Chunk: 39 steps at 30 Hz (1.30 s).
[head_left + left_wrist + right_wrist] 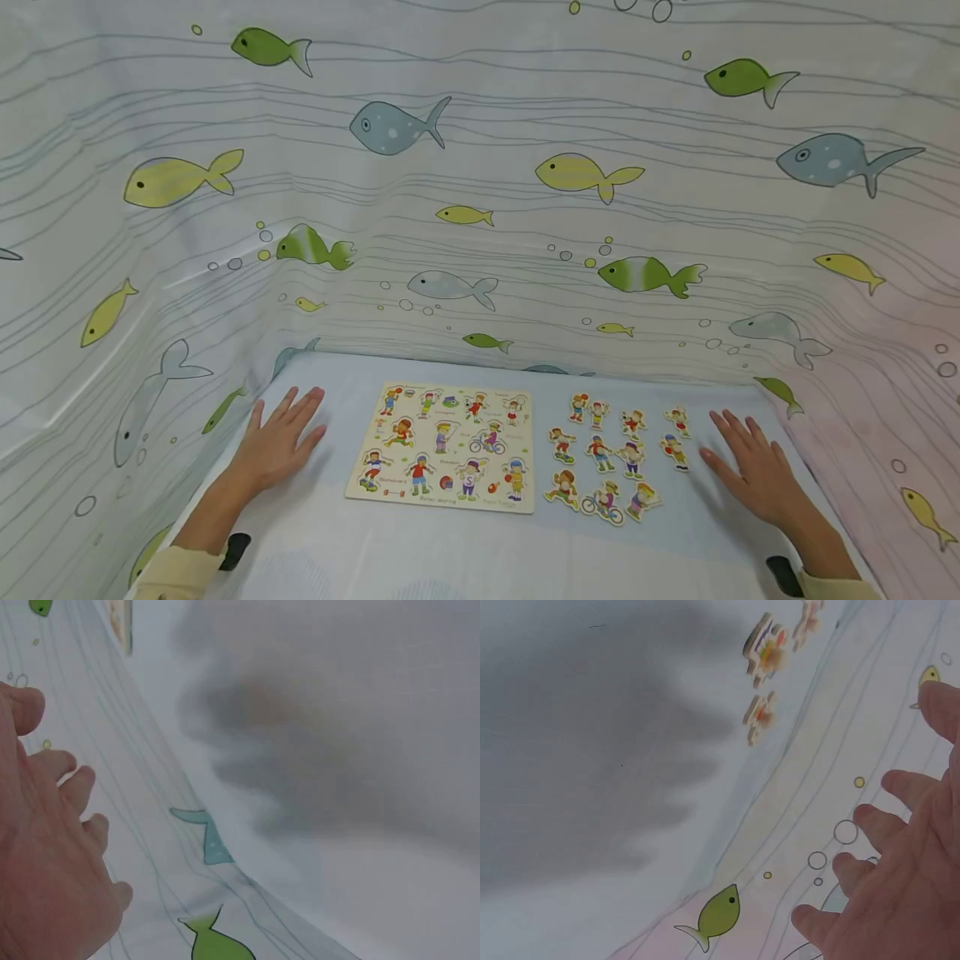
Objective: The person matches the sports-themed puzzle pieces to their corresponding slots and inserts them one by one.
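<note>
My left hand (277, 446) is held over the left part of the table, palm down, fingers spread and holding nothing. To its right lies a flat puzzle board (427, 447) printed with sports figures and small words. Beside the board several loose wooden figure pieces (600, 454) lie in loose rows, among them a bicycle rider piece (604, 502). My right hand (753, 467), also with spread fingers and nothing in it, is just right of the ball player piece (675, 452). In the wrist views the left hand (56, 825) and right hand (900, 862) cast shadows on the cloth.
A pale cloth (450, 554) covers the table. Fish-printed sheeting (480, 250) rises as walls at the back, left and right, close to both hands. Dark straps (236, 552) sit at the wrists by the yellow sleeves (180, 573).
</note>
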### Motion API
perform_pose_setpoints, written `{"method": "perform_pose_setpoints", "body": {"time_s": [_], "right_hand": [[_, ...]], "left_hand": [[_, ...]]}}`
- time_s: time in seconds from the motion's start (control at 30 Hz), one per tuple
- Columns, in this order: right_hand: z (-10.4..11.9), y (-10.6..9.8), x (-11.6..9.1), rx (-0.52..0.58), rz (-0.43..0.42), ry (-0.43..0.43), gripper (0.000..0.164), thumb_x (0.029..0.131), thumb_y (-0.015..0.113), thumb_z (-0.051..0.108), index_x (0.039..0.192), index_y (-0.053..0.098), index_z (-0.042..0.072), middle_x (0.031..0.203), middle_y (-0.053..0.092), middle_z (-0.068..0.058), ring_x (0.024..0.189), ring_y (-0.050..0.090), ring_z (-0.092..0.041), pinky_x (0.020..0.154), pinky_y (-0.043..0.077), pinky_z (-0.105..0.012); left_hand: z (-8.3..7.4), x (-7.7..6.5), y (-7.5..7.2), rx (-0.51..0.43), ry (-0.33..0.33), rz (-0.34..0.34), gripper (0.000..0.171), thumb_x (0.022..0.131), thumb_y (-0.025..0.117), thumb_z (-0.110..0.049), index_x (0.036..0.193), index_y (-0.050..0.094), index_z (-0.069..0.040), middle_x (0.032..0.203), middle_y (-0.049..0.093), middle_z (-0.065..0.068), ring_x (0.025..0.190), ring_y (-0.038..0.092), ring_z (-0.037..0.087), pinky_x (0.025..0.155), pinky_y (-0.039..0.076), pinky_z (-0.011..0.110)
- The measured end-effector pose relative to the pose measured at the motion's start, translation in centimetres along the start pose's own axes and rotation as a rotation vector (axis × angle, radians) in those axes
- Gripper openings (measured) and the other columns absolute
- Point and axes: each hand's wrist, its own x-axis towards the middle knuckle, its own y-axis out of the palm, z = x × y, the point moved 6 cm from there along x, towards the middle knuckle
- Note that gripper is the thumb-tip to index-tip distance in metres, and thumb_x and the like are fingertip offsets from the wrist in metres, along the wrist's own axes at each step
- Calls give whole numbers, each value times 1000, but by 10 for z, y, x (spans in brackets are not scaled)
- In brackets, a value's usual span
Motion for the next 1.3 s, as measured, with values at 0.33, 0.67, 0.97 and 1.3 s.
{"method": "perform_pose_setpoints", "body": {"time_s": [0.33,0.67,0.97,1.3], "right_hand": [[2,-6,-5,8,-15,-7,72,101,51,43,156,22,8,154,24,-31,142,7,-55,98,3,-83],[2,-5,-8,4,-2,6,72,100,54,43,155,26,6,153,27,-31,142,9,-55,98,5,-83],[2,-4,-9,0,6,21,72,99,54,45,154,28,5,152,28,-32,140,10,-57,98,5,-83],[4,-2,-9,-5,33,28,71,99,54,45,153,30,5,152,27,-32,141,10,-56,98,6,-83]], "left_hand": [[-4,14,8,-115,25,13,52,103,48,-36,148,45,-8,149,46,15,145,19,42,111,-5,68],[-12,32,26,-204,72,32,42,100,57,-31,138,59,-14,145,52,11,144,24,42,109,5,72],[-22,37,41,-230,115,56,36,98,60,-28,130,66,-14,140,57,8,141,32,42,108,10,72],[-23,36,52,-252,85,82,32,98,62,-33,124,71,-17,137,59,6,139,35,43,108,12,73]]}}
